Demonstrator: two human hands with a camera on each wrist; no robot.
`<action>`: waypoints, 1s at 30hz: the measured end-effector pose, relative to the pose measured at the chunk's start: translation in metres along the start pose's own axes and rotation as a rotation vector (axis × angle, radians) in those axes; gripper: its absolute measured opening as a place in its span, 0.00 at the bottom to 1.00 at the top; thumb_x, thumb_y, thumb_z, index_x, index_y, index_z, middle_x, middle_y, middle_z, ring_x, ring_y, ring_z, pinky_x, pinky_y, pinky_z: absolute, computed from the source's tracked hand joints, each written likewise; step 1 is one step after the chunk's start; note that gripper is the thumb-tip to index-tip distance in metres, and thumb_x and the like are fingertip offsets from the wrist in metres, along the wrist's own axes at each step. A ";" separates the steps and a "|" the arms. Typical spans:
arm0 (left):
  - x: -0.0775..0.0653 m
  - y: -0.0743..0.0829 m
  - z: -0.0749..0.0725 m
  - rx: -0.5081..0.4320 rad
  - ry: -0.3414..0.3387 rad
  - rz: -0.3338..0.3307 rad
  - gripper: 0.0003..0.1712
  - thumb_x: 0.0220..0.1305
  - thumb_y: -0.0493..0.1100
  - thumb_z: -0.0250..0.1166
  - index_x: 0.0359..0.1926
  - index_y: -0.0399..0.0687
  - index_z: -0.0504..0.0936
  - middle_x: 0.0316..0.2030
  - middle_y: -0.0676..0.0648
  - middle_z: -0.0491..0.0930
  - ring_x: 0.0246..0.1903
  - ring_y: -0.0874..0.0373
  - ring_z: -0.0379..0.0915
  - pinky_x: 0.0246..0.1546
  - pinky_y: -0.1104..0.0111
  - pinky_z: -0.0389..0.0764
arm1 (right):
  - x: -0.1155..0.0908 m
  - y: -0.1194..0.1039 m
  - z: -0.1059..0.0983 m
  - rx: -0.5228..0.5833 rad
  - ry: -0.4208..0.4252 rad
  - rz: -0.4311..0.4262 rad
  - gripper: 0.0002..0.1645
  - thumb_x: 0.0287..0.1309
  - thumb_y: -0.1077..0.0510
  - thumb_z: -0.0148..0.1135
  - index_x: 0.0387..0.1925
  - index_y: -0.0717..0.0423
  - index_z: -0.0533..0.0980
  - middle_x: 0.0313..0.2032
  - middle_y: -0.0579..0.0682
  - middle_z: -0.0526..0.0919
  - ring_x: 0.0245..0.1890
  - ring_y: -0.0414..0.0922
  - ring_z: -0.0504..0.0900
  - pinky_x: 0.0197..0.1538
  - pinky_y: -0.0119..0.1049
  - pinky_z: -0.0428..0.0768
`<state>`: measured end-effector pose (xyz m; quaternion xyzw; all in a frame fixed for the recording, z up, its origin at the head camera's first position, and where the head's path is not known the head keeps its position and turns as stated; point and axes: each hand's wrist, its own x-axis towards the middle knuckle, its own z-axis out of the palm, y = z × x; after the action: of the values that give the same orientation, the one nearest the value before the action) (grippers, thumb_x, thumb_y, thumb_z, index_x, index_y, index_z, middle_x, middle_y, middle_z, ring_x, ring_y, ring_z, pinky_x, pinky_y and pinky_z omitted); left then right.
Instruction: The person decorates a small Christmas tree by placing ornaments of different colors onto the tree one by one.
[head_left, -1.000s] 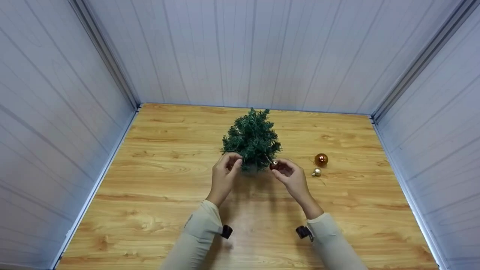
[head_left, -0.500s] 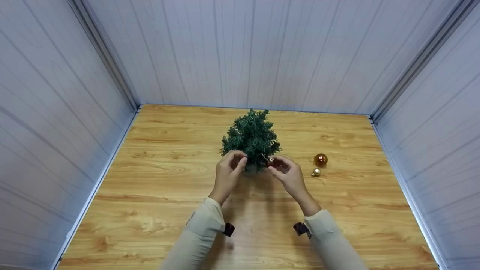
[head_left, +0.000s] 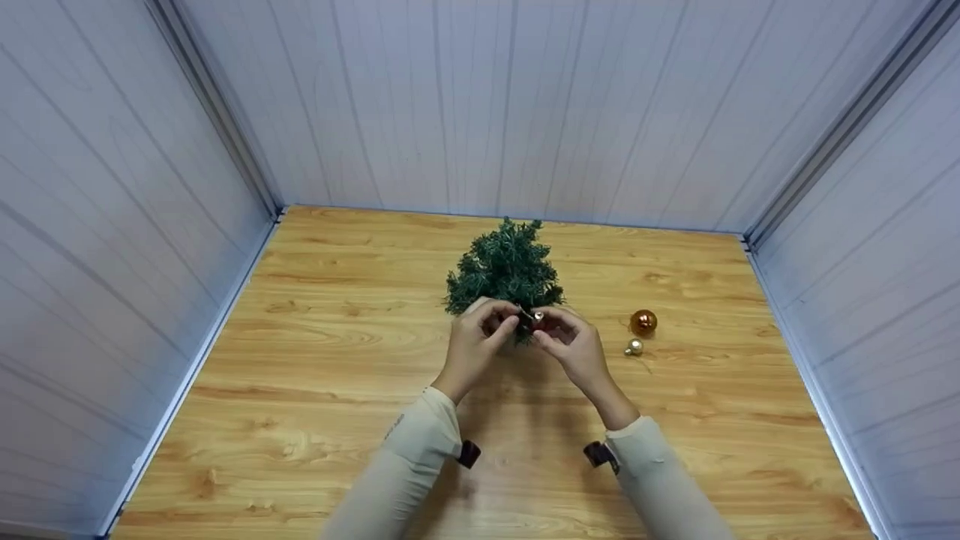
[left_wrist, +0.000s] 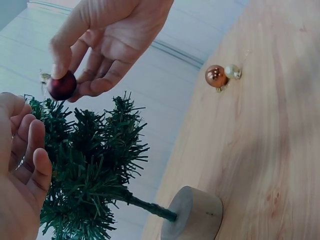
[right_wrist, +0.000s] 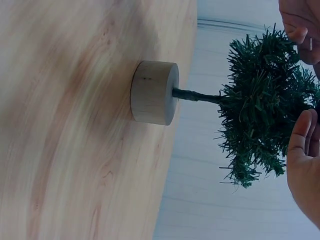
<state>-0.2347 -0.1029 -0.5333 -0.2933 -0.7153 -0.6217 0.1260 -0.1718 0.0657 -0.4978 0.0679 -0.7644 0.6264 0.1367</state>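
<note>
A small green artificial Christmas tree (head_left: 506,262) stands upright on a round wooden base (right_wrist: 155,92). My right hand (head_left: 581,349) pinches a dark red bauble (left_wrist: 62,86) between thumb and fingers at the tree's near side. From the bauble's cap a thin hanging string (head_left: 525,311) runs toward my left hand (head_left: 480,337). The left thumb and index fingertip come close together at the end of that string, in front of the branches. Whether they grip it is too small to tell. In the left wrist view, the other left fingers are loosely bent.
To the right on the wood-grain table (head_left: 300,420) lie an orange-copper bauble (head_left: 643,322) and a smaller pale gold bauble (head_left: 634,346), close together. White panel walls (head_left: 480,105) stand at the back and both sides.
My left hand has moved right, from the tree's left side to the bauble's string. My right hand has shifted slightly left with the dark red bauble still pinched.
</note>
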 end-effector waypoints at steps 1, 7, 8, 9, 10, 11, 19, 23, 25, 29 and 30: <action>0.000 0.000 0.000 0.006 -0.004 -0.001 0.08 0.66 0.44 0.66 0.43 0.47 0.85 0.35 0.51 0.80 0.28 0.61 0.75 0.30 0.72 0.78 | 0.000 0.000 0.000 0.001 -0.004 0.000 0.18 0.57 0.72 0.65 0.50 0.73 0.78 0.46 0.59 0.80 0.41 0.44 0.80 0.47 0.33 0.81; 0.002 0.000 0.003 0.055 -0.010 -0.002 0.11 0.65 0.45 0.67 0.46 0.45 0.85 0.37 0.50 0.81 0.29 0.62 0.76 0.31 0.72 0.79 | 0.002 -0.001 0.003 0.010 -0.007 0.001 0.18 0.57 0.72 0.65 0.50 0.72 0.77 0.47 0.60 0.79 0.42 0.42 0.80 0.47 0.33 0.80; 0.002 0.000 0.003 0.060 -0.012 -0.003 0.12 0.65 0.44 0.67 0.46 0.45 0.85 0.37 0.50 0.81 0.30 0.62 0.76 0.32 0.72 0.79 | 0.002 -0.001 0.004 0.011 -0.007 -0.005 0.18 0.57 0.72 0.65 0.50 0.72 0.77 0.47 0.60 0.79 0.42 0.42 0.80 0.48 0.33 0.80; 0.002 0.000 0.003 0.067 -0.014 -0.005 0.12 0.65 0.44 0.67 0.46 0.45 0.85 0.37 0.50 0.81 0.30 0.62 0.76 0.32 0.72 0.79 | 0.002 -0.001 0.004 0.012 -0.007 -0.010 0.18 0.57 0.72 0.65 0.50 0.73 0.77 0.47 0.60 0.79 0.42 0.42 0.80 0.48 0.34 0.81; 0.002 0.000 0.003 0.075 -0.015 -0.008 0.12 0.64 0.44 0.67 0.46 0.45 0.85 0.37 0.50 0.81 0.30 0.62 0.76 0.32 0.72 0.78 | 0.002 -0.001 0.005 0.012 -0.008 -0.016 0.18 0.57 0.72 0.65 0.50 0.73 0.77 0.47 0.59 0.79 0.42 0.42 0.80 0.47 0.34 0.81; 0.002 0.000 0.003 0.081 -0.016 -0.012 0.12 0.64 0.43 0.68 0.47 0.44 0.85 0.37 0.50 0.81 0.30 0.62 0.76 0.32 0.72 0.78 | 0.002 -0.001 0.005 0.011 -0.008 -0.021 0.18 0.57 0.72 0.65 0.50 0.73 0.77 0.47 0.58 0.80 0.42 0.42 0.80 0.47 0.34 0.81; 0.000 0.003 0.004 0.120 -0.018 -0.028 0.08 0.64 0.43 0.68 0.43 0.47 0.86 0.37 0.52 0.80 0.29 0.65 0.75 0.30 0.73 0.78 | 0.003 -0.004 0.007 0.010 -0.020 -0.024 0.17 0.58 0.72 0.64 0.50 0.72 0.78 0.45 0.57 0.80 0.42 0.43 0.81 0.46 0.36 0.82; 0.000 0.003 0.004 0.131 -0.011 -0.019 0.06 0.64 0.43 0.68 0.40 0.48 0.86 0.36 0.53 0.80 0.28 0.65 0.75 0.29 0.72 0.79 | 0.004 -0.004 0.006 0.005 -0.024 -0.014 0.17 0.58 0.71 0.65 0.50 0.71 0.78 0.46 0.60 0.80 0.41 0.42 0.81 0.46 0.38 0.82; 0.000 0.003 0.005 0.138 -0.013 -0.018 0.05 0.63 0.43 0.68 0.39 0.48 0.85 0.35 0.53 0.80 0.28 0.65 0.75 0.29 0.70 0.79 | 0.004 -0.003 0.005 0.004 -0.026 -0.012 0.17 0.58 0.71 0.65 0.50 0.70 0.78 0.47 0.60 0.80 0.41 0.43 0.81 0.46 0.38 0.82; 0.000 0.002 0.005 0.153 -0.020 -0.018 0.05 0.64 0.43 0.68 0.38 0.48 0.85 0.34 0.53 0.79 0.28 0.64 0.74 0.29 0.69 0.80 | 0.004 -0.002 0.005 0.018 -0.033 -0.007 0.17 0.59 0.71 0.64 0.51 0.70 0.78 0.47 0.60 0.79 0.42 0.43 0.81 0.47 0.38 0.82; 0.000 0.003 0.004 0.156 -0.021 -0.018 0.05 0.64 0.43 0.68 0.38 0.48 0.85 0.34 0.52 0.79 0.28 0.64 0.74 0.29 0.68 0.80 | 0.004 -0.002 0.005 0.021 -0.035 -0.006 0.17 0.59 0.70 0.64 0.51 0.69 0.78 0.47 0.60 0.79 0.42 0.43 0.81 0.48 0.38 0.82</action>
<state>-0.2325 -0.0984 -0.5321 -0.2825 -0.7654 -0.5622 0.1352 -0.1757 0.0609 -0.4960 0.0828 -0.7597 0.6328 0.1246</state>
